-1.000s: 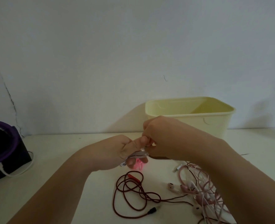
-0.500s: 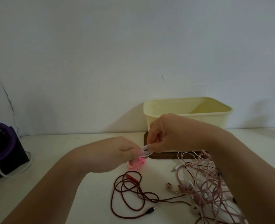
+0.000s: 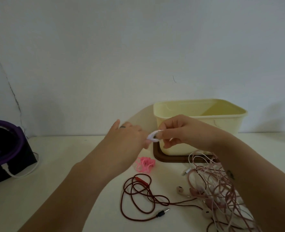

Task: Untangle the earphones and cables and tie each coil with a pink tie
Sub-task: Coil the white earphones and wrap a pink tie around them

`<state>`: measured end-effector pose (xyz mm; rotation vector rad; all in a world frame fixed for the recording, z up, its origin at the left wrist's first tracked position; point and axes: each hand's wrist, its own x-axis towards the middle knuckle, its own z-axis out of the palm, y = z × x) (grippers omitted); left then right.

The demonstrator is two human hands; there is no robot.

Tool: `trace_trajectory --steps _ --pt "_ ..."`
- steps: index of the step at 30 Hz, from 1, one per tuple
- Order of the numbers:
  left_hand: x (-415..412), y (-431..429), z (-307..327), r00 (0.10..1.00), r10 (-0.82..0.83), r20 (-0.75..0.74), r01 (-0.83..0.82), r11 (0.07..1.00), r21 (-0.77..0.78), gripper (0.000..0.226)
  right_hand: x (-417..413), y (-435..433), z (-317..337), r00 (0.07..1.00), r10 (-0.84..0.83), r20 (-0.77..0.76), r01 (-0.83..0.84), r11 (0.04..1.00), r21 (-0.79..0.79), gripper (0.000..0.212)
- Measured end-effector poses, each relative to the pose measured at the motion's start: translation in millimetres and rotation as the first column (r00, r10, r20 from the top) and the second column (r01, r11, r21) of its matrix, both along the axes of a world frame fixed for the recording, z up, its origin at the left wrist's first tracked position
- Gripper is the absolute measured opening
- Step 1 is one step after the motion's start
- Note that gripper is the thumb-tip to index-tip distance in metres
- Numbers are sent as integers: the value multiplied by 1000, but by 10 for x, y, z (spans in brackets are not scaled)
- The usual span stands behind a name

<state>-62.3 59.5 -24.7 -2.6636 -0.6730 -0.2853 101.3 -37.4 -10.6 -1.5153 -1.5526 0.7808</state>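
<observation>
A small white cable coil (image 3: 153, 137) is held in the air in front of the yellow tub. My right hand (image 3: 180, 131) pinches its right side with thumb and fingertips. My left hand (image 3: 125, 139), back toward the camera and slightly blurred, grips the coil's left side; its fingertips are mostly hidden. A pile of pink ties (image 3: 145, 163) lies on the table below the hands. A dark red cable (image 3: 138, 190) with a jack plug lies loosely looped in front. A tangle of pink and white earphones (image 3: 212, 183) lies at the right, partly under my right forearm.
A pale yellow tub (image 3: 200, 104) stands on a brown tray (image 3: 156, 156) against the wall. A black and purple device (image 3: 3, 148) with a white cord sits at the left table edge. The wall runs close behind the table.
Both hands rose and shifted right with the white coil, uncovering the pink ties. My left hand turned its back toward the camera, and the earphone tangle spread out at the right.
</observation>
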Motion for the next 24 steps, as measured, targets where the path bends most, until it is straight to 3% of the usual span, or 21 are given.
trace_trajectory --steps 3,6,9,12,18,24 --pt "-89 181 -127 985 -10 174 46 978 -203 26 -27 73 -122 997 -73 -13 71 993 -94 20" --pt "-70 246 -315 954 81 288 68 878 -474 34 -61 212 -371 928 -152 340 244 938 -246 28" --pt "32 220 -485 926 102 363 176 733 -657 33 -125 365 -639 802 -192 565 338 927 -165 32" --pt "100 188 -619 933 84 351 196 699 -688 34 -173 433 -804 760 -271 591 368 929 -47 40" --pt "92 225 -695 891 102 442 268 667 -695 35 -164 410 -854 829 -276 486 322 947 -11 35" --pt "62 235 -742 905 -52 423 315 749 -583 31 -143 399 -816 834 -257 489 302 953 -13 50"
